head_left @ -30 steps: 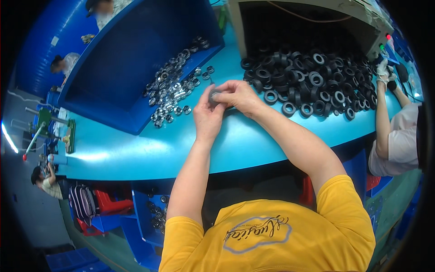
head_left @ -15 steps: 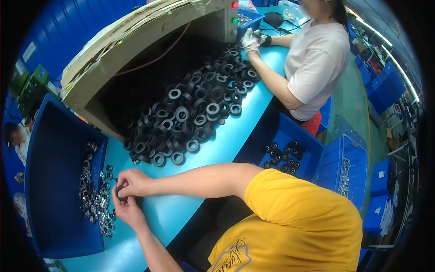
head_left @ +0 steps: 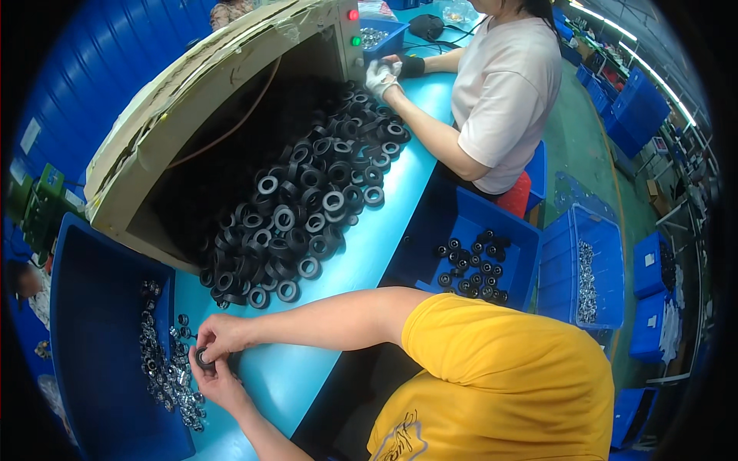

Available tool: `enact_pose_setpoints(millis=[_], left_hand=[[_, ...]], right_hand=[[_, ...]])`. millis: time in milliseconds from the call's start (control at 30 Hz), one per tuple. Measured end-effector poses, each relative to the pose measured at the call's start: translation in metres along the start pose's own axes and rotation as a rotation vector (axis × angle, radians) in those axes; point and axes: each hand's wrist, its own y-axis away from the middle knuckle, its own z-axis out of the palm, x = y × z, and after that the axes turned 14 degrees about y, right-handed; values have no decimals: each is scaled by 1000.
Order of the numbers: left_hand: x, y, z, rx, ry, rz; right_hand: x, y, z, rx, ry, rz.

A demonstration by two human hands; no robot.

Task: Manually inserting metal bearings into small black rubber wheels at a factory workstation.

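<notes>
Fingers (head_left: 209,347) of both hands close around one small black ring (head_left: 203,357), hiding most of it; only a dark round edge shows between the fingertips, so its inner bore cannot be made out. It sits just above the turquoise desk (head_left: 369,253), beside the near rim of the blue tray (head_left: 92,346). The right hand (head_left: 223,335) pinches it from the far side, the left hand (head_left: 219,384) from the near side, and the left forearm is cut off at the lower edge. Small silvery metal parts (head_left: 165,369) lie in that tray, too blurred to tell apart. Farther along the desk from the tray spreads a heap of black rings (head_left: 307,207), its back lost in shadow under a cardboard hood (head_left: 192,84)
</notes>
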Motion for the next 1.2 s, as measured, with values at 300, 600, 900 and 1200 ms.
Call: enact_pose_setpoints(millis=[300,600,900,1200], left_hand=[[23,9,12,-12,12,-121],[27,12,22,-42,51,-40],[30,14,28,-65,50,-54],[26,16,30,-54,-103,16]], right_hand=[[-8,1,0,18,-60,50],[-10,2,-4,16,32,95],[-14,5,-3,104,192,109],[-9,3,1,186,365,8]])
